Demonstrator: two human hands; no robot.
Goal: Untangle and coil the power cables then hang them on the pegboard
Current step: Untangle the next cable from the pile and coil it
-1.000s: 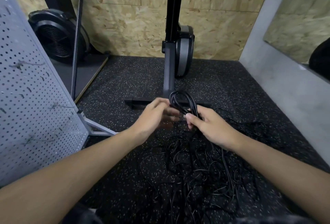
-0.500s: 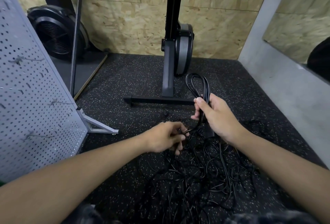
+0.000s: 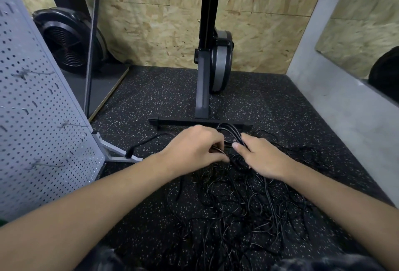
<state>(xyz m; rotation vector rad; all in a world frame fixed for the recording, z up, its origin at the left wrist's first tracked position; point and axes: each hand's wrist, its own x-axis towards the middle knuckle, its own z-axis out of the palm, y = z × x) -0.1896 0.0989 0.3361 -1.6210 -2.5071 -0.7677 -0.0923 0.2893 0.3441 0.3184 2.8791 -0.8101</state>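
Two hands: left hand and right hand meet low over the tangle; half a second ago the right held the coil raised
Left grip: fingers curled round one strand
Right grip: thumb and fingers clamped on the coil
Coil position: between the hands, near the stand base
Pegboard: at left, no cable hung
Meaning: likely another loop going on; most cable still unsorted
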